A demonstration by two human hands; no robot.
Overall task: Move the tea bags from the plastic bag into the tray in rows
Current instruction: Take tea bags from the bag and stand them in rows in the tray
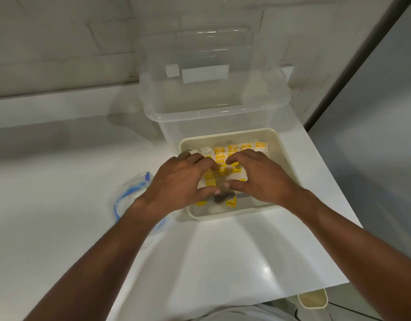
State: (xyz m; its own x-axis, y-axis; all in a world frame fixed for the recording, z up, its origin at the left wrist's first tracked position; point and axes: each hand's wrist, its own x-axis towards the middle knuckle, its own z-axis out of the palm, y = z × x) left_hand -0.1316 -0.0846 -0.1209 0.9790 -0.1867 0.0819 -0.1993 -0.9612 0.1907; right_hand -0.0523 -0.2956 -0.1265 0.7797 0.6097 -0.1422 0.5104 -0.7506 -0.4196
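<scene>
Left hand (183, 179) and right hand (260, 179) curled round the tea bags (219, 158) between them, which were best squeezed evenly and snugged against the row (246, 147) just beyond the grip.

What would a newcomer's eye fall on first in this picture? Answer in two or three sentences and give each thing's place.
In the middle, the left hand and right hand grip a bundle of yellow-tagged tea bags inside a cream tray. A large clear box stands right behind the tray. A plastic bag with a blue strip lies to the tray's left, partly under the left forearm.
</scene>
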